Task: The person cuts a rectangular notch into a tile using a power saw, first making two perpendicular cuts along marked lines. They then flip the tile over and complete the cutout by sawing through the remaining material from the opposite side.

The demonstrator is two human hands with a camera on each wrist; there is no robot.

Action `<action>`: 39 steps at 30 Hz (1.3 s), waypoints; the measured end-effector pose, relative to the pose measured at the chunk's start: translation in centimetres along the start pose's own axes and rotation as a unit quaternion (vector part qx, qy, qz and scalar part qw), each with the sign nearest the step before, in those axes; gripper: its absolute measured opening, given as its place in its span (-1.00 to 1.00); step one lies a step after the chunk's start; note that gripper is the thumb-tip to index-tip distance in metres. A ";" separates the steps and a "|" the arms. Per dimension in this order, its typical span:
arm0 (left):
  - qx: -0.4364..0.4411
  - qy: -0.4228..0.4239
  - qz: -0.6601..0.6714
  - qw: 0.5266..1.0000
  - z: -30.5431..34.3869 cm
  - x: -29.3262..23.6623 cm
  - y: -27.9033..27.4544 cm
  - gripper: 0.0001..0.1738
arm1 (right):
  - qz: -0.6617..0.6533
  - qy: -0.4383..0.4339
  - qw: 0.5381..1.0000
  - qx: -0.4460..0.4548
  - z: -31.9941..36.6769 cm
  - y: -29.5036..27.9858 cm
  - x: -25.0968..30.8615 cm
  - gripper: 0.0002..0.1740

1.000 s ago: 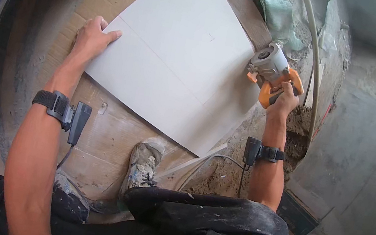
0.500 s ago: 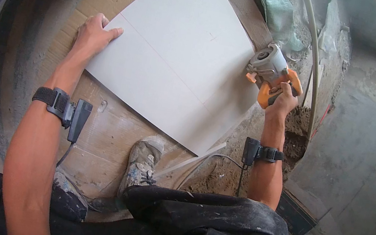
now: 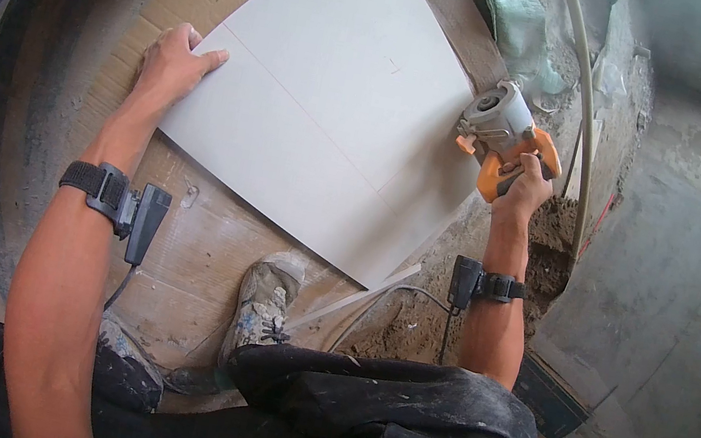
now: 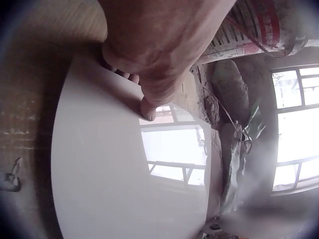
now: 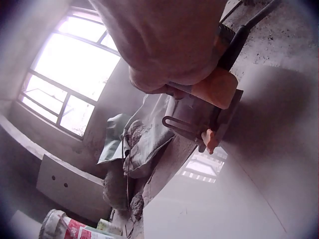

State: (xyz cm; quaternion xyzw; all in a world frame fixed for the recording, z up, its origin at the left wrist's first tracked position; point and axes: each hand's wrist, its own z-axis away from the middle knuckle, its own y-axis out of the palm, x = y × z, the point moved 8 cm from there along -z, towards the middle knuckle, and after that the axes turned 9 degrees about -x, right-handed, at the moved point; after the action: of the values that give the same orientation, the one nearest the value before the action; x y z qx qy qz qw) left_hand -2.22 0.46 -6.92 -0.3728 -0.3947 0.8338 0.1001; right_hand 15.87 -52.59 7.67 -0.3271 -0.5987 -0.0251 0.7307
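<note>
A large white tile point(image 3: 332, 113) lies flat on cardboard point(image 3: 182, 2), with a thin pencil line running across it. My left hand point(image 3: 173, 64) rests on the tile's left corner, fingers pressing its surface point(image 4: 149, 107). My right hand point(image 3: 521, 182) grips the orange handle of a grey and orange tile cutter point(image 3: 503, 124), which sits at the tile's right edge. In the right wrist view the cutter's guard point(image 5: 209, 127) stands over the glossy tile point(image 5: 239, 199), and dust hazes the air.
My shoe point(image 3: 265, 303) stands on the board just below the tile. A white hose point(image 3: 587, 101) and a cable run along the rubble on the right. Sacks point(image 5: 134, 144) and a bucket point(image 5: 65, 226) stand behind the tile. Bare concrete floor point(image 3: 687, 278) lies to the right.
My right hand has moved the cutter slightly up and left along the tile's right edge. The left hand has stayed on the corner.
</note>
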 end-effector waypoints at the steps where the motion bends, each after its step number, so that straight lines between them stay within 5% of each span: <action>1: 0.025 -0.015 -0.004 1.000 0.1 0.1 0.2 -0.43 | 0.000 0.000 1.000 0.000 0.0 0.1 0.0 -0.58; 7: -0.023 0.019 -0.009 1.000 -0.1 0.2 0.1 -0.49 | -0.002 -0.003 1.000 0.003 -0.1 0.1 -0.1 -0.57; 31: 0.021 -0.011 -0.025 0.999 -0.2 0.2 0.0 -0.42 | 0.019 0.018 1.000 -0.014 1.1 0.5 -0.2 -0.60; 33: -0.005 0.006 -0.012 1.000 -0.2 0.5 0.2 -0.46 | -0.021 -0.005 0.998 -0.053 1.3 0.2 0.0 -0.91; 39: -0.035 0.032 -0.014 0.999 -0.5 0.6 0.1 -0.47 | -0.009 -0.009 0.998 -0.055 1.1 -0.1 -0.4 -0.92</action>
State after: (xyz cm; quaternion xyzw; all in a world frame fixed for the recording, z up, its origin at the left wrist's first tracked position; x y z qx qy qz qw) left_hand -2.33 0.97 -7.52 -0.3969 -0.4255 0.8056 0.1114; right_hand 14.76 -52.26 7.44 -0.3612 -0.6059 -0.0617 0.7061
